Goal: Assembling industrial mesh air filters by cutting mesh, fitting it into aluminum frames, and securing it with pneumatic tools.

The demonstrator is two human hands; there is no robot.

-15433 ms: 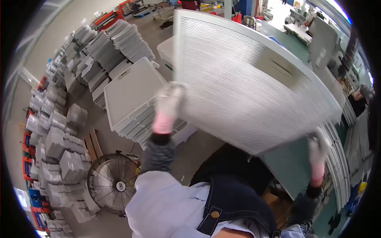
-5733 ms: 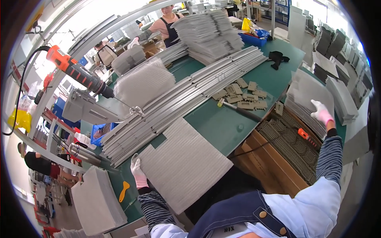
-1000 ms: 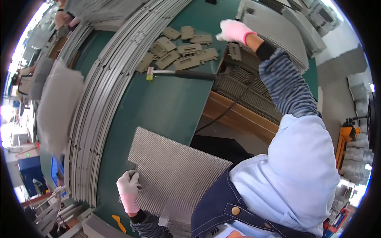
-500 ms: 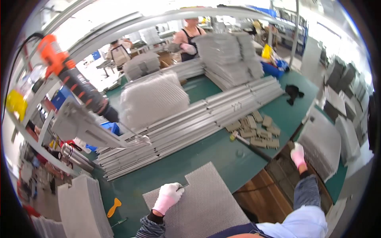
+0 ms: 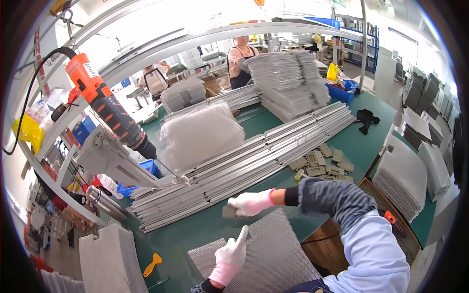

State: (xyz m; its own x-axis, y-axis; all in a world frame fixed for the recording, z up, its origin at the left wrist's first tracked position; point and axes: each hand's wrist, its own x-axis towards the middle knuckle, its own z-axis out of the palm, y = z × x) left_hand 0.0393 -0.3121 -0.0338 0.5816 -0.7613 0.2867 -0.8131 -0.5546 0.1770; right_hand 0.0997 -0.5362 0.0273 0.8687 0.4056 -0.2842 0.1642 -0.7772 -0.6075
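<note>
My left hand, in a white and pink glove, rests on a grey mesh sheet with a notch in its far edge. Its index finger stretches out toward the notch, and nothing shows in its grip. Just beyond the sheet, my right hand is closed on a small flat grey-tan block. That block resembles the loose grey-tan blocks piled farther right. My right forearm crosses in front of the pile's near side.
Long metal strips lie bundled across the green table. An orange scraper is at left, beside stacked sheets. A power screwdriver hangs at upper left. An orange-handled tool lies in a basket. Another person stands beyond.
My right hand has swung from the basket at right to the far edge of the sheet, and a small block now shows in it. My left index finger has straightened. The view has shifted slightly.
</note>
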